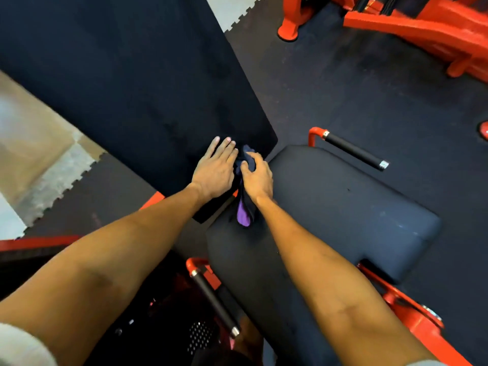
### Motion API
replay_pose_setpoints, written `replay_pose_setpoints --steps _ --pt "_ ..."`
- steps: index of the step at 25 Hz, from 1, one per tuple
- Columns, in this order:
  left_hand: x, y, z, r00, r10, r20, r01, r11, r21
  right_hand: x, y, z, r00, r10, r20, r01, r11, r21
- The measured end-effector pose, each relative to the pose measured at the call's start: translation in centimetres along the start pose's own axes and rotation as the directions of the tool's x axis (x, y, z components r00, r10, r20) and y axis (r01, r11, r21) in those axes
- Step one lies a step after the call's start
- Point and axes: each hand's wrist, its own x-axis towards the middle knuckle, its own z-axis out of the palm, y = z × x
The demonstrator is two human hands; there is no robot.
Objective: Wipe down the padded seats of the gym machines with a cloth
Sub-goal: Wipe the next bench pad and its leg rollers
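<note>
On the backrest (132,88), right hand (257,178) clutches cloth (244,215); left hand (215,170) seemingly flat.

The seat (343,220) and back pad (132,88) are smooth, matt black upholstery, the seat faintly scuffed. The cloth (243,216) is soft, crumpled fabric. The handle (353,151) at two o'clock has a matt grip and shiny metal caps. The frame (422,30) is glossy red metal, the floor (356,83) rough matt rubber.

Dark rubber floor (356,83), pale interlocking tiles (52,180), red machine frames (422,30).

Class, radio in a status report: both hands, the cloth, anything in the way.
Left hand flat on black padded backrest. Right hand grips bunched dark blue and purple cloth at edge of black padded seat. No obstruction.
</note>
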Motion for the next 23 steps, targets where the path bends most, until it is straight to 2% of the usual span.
replay_pose_setpoints --steps 3,6,9,12,13,16,19,21,23 --pt "-5.6 2.1 3.1 0.991 -0.124 0.048 0.131 0.966 -0.223 -2.8 1.5 -0.9 0.992 -0.050 0.117 0.075 0.972 -0.221" --pt "-10.8 4.5 6.0 0.975 -0.185 0.121 0.217 0.910 -0.353 -6.2 2.9 -0.9 0.975 -0.080 0.209 0.165 0.886 -0.433" --pt "-14.9 7.4 8.3 0.955 -0.231 0.184 0.293 0.825 -0.484 -9.8 4.5 0.1 0.961 -0.067 0.267 0.224 0.755 -0.617" --pt "-17.6 10.9 10.2 0.936 -0.262 0.235 0.352 0.709 -0.611 -14.1 7.8 1.3 0.936 -0.044 0.349 0.311 0.567 -0.763" --pt "-18.0 12.1 10.5 0.928 -0.277 0.247 0.371 0.656 -0.658 -15.2 9.1 1.4 0.926 -0.060 0.374 0.349 0.517 -0.782" --pt "-18.4 15.0 11.2 0.887 -0.376 0.270 0.439 0.500 -0.746 -16.6 11.9 1.6 0.908 -0.164 0.385 0.416 0.453 -0.789" --pt "-17.6 16.2 11.9 0.834 -0.489 0.257 0.467 0.376 -0.801 -14.0 12.4 2.7 0.857 -0.252 0.450 0.514 0.339 -0.788" --pt "-16.3 16.5 12.6 0.805 -0.527 0.272 0.480 0.309 -0.821 -10.8 12.0 3.6 0.842 -0.273 0.465 0.536 0.336 -0.774" --pt "-14.8 16.6 12.9 0.783 -0.549 0.291 0.496 0.271 -0.825 -7.7 11.4 3.2 0.864 -0.290 0.412 0.498 0.367 -0.785"
